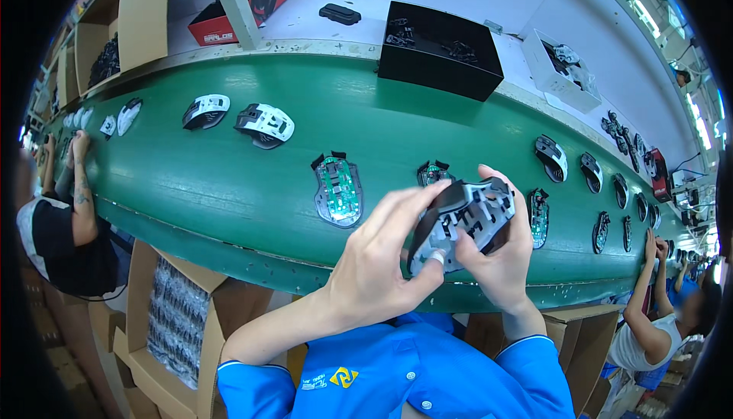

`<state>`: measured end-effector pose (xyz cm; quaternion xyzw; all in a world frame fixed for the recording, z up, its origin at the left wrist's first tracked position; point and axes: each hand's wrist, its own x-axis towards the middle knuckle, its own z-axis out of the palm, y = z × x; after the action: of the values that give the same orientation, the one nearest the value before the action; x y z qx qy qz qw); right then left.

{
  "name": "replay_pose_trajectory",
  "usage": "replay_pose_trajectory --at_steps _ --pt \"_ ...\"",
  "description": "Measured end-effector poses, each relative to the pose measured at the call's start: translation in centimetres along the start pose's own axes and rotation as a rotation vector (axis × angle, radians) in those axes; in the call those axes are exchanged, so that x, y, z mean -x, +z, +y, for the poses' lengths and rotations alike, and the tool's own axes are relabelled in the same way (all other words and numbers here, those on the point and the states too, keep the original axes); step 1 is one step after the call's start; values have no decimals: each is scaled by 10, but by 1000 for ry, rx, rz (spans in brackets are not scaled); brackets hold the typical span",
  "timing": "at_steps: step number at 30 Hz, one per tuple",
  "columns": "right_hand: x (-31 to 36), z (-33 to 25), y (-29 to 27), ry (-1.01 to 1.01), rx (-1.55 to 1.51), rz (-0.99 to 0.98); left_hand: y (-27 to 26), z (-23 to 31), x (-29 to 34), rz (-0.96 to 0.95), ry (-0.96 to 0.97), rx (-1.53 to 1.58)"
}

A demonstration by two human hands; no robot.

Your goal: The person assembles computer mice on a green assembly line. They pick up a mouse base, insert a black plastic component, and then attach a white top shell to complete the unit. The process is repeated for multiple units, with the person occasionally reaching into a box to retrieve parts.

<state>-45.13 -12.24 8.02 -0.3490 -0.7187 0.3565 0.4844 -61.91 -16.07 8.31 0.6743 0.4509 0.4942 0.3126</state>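
Both my hands grip a computer mouse top shell [472, 219], tilted so its grey inner side with ribs and posts faces me. My left hand [376, 255] wraps its left edge, thumb at the lower rim. My right hand [504, 255] holds the opposite side, its thumb pressed on the inside. Beyond the shell, a mouse base with a green circuit board [433, 172] is partly hidden by my hands. Another mouse base [338, 190] lies left of my hands, and one more base [538, 219] lies just to the right.
White-and-black mouse shells [265, 124] and further bases line the green work surface [305, 90]. Behind it stand a black box [439, 75] of small parts and a white box [561, 87]. Co-workers sit at left [65, 228] and right [649, 335]. An open carton [214, 327] stands below.
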Motion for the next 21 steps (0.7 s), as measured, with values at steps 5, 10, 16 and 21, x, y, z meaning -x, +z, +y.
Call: replay_pose_trajectory --at_steps 5,10,16,21 --pt "4 1 -1 -40 73 -15 11 -8 7 122 104 -45" --pt "7 5 4 -74 120 26 15 -11 10 162 92 -55" --pt "13 7 12 6 35 72 17 -14 13 151 105 -46" --pt "16 12 10 -11 57 98 19 -15 11 140 119 -51"
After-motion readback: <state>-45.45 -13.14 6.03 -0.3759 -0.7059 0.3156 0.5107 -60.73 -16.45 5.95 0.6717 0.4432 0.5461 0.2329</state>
